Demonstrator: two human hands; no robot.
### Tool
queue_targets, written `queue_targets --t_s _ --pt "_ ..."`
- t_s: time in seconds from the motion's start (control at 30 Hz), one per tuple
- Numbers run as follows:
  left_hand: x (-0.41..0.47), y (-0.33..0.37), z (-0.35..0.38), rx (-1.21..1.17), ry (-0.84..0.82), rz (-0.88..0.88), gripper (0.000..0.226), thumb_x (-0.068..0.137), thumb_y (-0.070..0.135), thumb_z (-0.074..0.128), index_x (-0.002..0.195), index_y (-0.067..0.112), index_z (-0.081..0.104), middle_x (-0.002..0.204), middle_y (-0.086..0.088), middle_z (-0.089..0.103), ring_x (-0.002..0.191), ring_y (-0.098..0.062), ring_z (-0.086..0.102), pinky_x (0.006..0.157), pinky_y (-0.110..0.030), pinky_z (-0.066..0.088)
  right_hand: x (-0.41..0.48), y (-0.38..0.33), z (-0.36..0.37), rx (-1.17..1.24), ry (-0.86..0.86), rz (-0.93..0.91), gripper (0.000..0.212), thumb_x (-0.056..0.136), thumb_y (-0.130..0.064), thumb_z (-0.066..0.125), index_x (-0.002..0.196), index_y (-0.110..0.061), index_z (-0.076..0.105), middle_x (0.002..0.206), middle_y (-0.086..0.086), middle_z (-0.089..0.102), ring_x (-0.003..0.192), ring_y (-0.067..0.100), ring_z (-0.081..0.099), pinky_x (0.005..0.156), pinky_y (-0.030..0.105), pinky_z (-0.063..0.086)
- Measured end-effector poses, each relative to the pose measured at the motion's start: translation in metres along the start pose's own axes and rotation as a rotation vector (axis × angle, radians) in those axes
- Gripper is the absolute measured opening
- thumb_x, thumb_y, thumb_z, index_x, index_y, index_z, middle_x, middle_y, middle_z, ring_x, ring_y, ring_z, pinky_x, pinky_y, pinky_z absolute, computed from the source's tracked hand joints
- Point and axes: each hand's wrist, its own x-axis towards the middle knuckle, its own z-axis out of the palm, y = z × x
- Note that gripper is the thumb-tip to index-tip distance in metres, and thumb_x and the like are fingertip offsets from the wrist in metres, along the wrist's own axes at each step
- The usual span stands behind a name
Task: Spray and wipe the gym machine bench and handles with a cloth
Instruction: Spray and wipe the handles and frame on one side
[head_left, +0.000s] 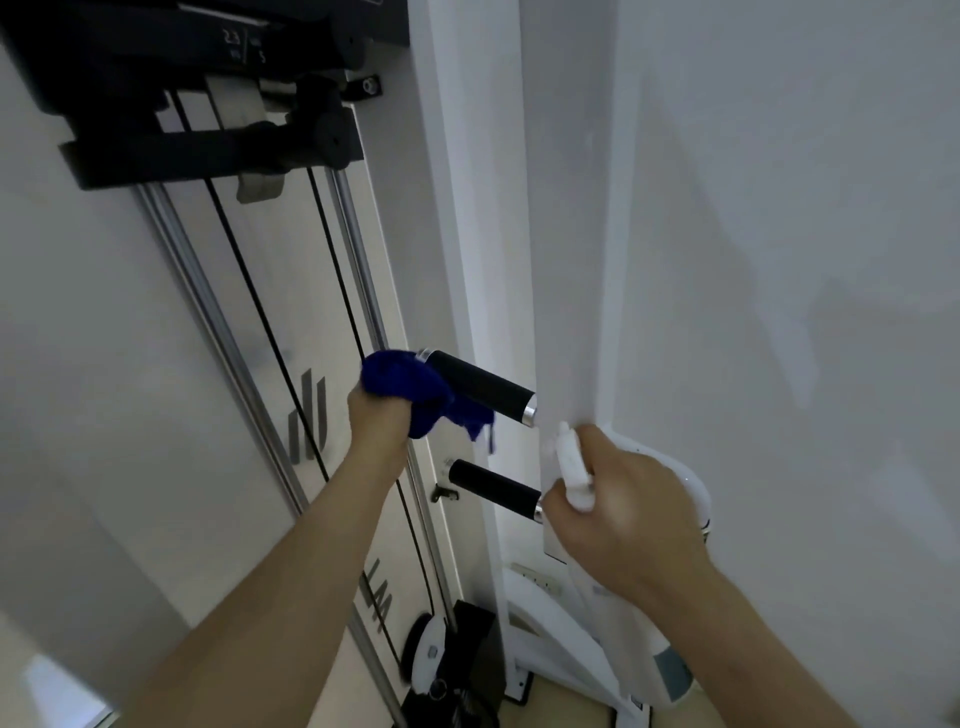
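Two black handles with chrome ends stick out of the white machine column. My left hand is shut on a blue cloth, which is pressed against the free end of the upper handle. The lower handle is bare. My right hand grips a white spray bottle, its nozzle close to the column end of the lower handle. The bottle's body curves out behind my hand.
A black weight stack hangs at the top left above steel guide rails and black cables. The white machine base and dark gear sit on the floor below. A plain white wall fills the right.
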Motion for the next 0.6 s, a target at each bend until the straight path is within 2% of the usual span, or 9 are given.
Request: queue_targets --t_s 0.07,0.1,0.13,0.2,0.3,0.4,0.5,0.53,0.6 --pt "-0.022 -0.014 -0.011 -0.588 -0.199 -0.237 0.029 0.091 0.013 0.05 0.12 0.01 0.053 0.123 -0.021 0.061 0.113 -0.035 0.058 0.094 -0.053 0.046 -0.003 -0.004 0.0 0.017 -0.026 -0.021 0.018 0.075 -0.023 0.053 0.079 -0.03 0.037 0.042 -0.012 0.034 0.035 0.007 0.036 0.037 0.013 0.019" --pt "-0.033 -0.017 -0.012 -0.746 -0.301 -0.282 0.034 0.093 0.022 0.046 0.125 0.011 0.051 0.126 -0.022 0.06 0.118 -0.039 0.055 0.099 -0.062 0.039 -0.005 -0.006 0.0 0.021 -0.028 -0.027 0.015 0.077 -0.023 0.055 0.082 -0.029 0.042 0.044 -0.011 0.039 0.037 0.007 0.04 0.037 0.014 0.022" --pt "-0.043 -0.018 -0.01 -0.8 -0.399 -0.312 0.04 0.094 0.031 0.042 0.128 0.012 0.05 0.128 -0.023 0.058 0.12 -0.042 0.053 0.101 -0.066 0.034 -0.006 -0.008 0.001 0.021 -0.033 -0.026 0.013 0.078 -0.022 0.057 0.085 -0.027 0.047 0.046 -0.009 0.045 0.039 0.009 0.045 0.036 0.016 0.027" --pt "-0.056 -0.013 0.01 -0.827 -0.494 -0.368 0.043 0.095 0.037 0.041 0.126 0.009 0.052 0.125 -0.025 0.059 0.116 -0.042 0.054 0.096 -0.065 0.039 -0.007 -0.01 0.001 0.037 -0.037 -0.01 0.011 0.079 -0.02 0.057 0.09 -0.019 0.056 0.05 -0.002 0.053 0.044 0.014 0.052 0.039 0.024 0.036" --pt "-0.065 -0.005 0.045 -0.917 -0.326 -0.379 0.042 0.092 0.025 0.052 0.131 0.009 0.049 0.127 -0.021 0.059 0.115 -0.038 0.056 0.095 -0.055 0.048 -0.007 -0.011 -0.002 0.023 -0.024 -0.009 0.011 0.08 -0.017 0.057 0.09 -0.015 0.06 0.052 0.0 0.058 0.046 0.019 0.056 0.045 0.032 0.043" --pt "-0.075 -0.011 0.061 -0.808 -0.203 -0.344 0.039 0.09 0.017 0.056 0.128 0.008 0.052 0.115 -0.018 0.065 0.105 -0.032 0.062 0.097 -0.047 0.049 -0.006 -0.008 -0.005 0.039 -0.043 0.03 0.015 0.081 -0.022 0.054 0.094 -0.017 0.058 0.054 -0.001 0.056 0.049 0.017 0.056 0.045 0.032 0.045" --pt "-0.102 -0.02 0.068 -0.398 -0.267 -0.38 0.019 0.092 0.022 0.056 0.106 0.009 0.06 0.091 -0.011 0.067 0.086 -0.024 0.062 0.082 -0.038 0.052 -0.005 -0.002 -0.006 0.027 -0.023 0.028 0.019 0.076 -0.028 0.046 0.092 -0.02 0.054 0.049 -0.008 0.047 0.044 0.009 0.049 0.04 0.018 0.03" --pt "-0.11 -0.02 0.068 -0.286 -0.289 -0.409 0.015 0.094 0.022 0.055 0.102 0.01 0.059 0.088 -0.01 0.065 0.082 -0.022 0.061 0.079 -0.036 0.05 -0.004 -0.001 -0.007 0.029 -0.027 0.039 0.015 0.077 -0.028 0.048 0.09 -0.022 0.051 0.049 -0.01 0.046 0.044 0.006 0.048 0.039 0.018 0.031" --pt "-0.113 -0.02 0.066 -0.135 -0.32 -0.416 0.02 0.095 0.021 0.055 0.109 0.007 0.056 0.094 -0.014 0.063 0.08 -0.022 0.058 0.075 -0.033 0.05 -0.002 0.004 -0.007 0.05 -0.048 0.054 0.01 0.082 -0.025 0.054 0.09 -0.025 0.048 0.053 -0.011 0.049 0.046 0.003 0.048 0.045 0.016 0.038"
